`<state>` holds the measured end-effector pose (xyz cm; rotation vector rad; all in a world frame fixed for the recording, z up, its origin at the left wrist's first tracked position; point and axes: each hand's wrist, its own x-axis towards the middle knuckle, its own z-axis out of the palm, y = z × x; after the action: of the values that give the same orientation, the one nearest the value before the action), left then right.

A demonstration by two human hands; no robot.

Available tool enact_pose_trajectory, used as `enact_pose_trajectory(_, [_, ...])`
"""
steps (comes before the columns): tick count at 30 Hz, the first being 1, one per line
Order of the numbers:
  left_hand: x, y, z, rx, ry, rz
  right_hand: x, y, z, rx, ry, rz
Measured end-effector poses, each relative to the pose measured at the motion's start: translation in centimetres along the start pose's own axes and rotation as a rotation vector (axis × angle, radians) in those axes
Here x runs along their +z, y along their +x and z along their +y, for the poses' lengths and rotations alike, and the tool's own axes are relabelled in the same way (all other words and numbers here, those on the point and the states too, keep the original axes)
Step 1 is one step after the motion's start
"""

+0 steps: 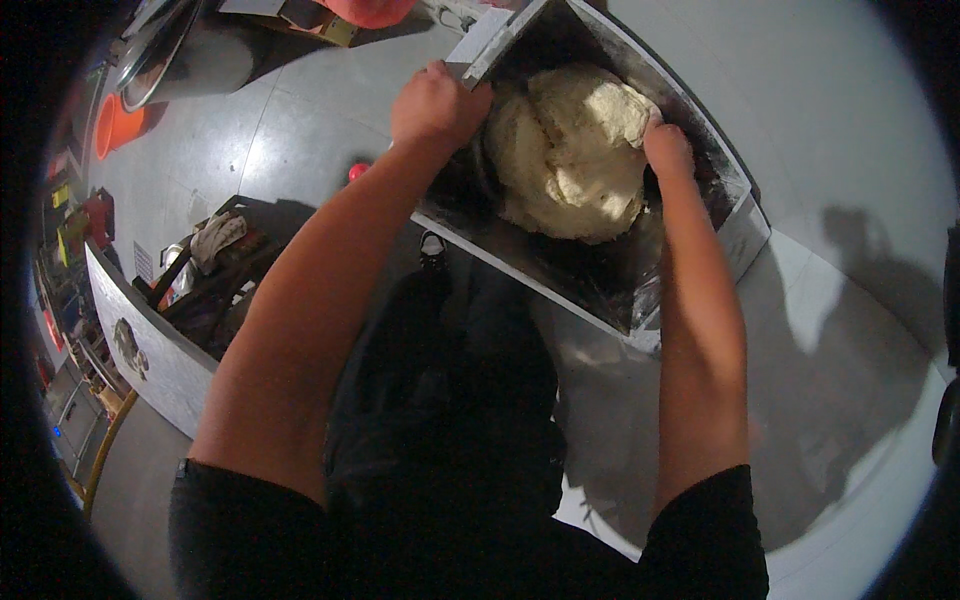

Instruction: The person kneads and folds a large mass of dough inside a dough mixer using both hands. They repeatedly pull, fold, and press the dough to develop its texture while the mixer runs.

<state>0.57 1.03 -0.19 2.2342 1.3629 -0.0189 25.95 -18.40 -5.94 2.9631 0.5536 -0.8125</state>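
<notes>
A large, pale mass of dough (574, 161) lies inside a rectangular trough (517, 276) with dark, flour-dusted inner walls. Drier, yellowish floury patches show on its lumpy, folded top. My left hand (441, 106) is closed over the trough's left rim, with the fingertips partly hidden. At the dough's right edge, my right hand (669, 150) grips a floury flap between thumb and fingers. My right forearm crosses over the trough's near right corner.
An orange bucket (118, 126) and a large metal pot (202, 67) stand on the tiled floor at upper left. A dark frame with a rag (217, 238) and a white panel (146, 345) are left of me. A small red ball-like object (358, 172) lies near my left forearm.
</notes>
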Motion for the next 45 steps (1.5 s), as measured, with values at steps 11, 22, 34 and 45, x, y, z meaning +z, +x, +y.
enact_pose_trajectory(11, [-0.1,-0.5,0.2,-0.048,-0.024,0.021,0.3,-4.1,-4.6,-0.256,-0.007,0.16])
enact_pose_trajectory(22, [-0.2,-0.4,0.3,-0.043,-0.053,0.013,7.6,-5.1,-12.1,-0.614,-0.461,-0.321])
enact_pose_trajectory(34, [-0.1,-1.0,0.1,0.005,-0.118,0.061,11.7,2.6,-11.0,-0.853,-0.438,-0.119])
enact_pose_trajectory(45, [2.6,1.6,-1.8,0.671,0.701,0.162,14.8,2.6,-7.9,-0.973,-0.115,0.088])
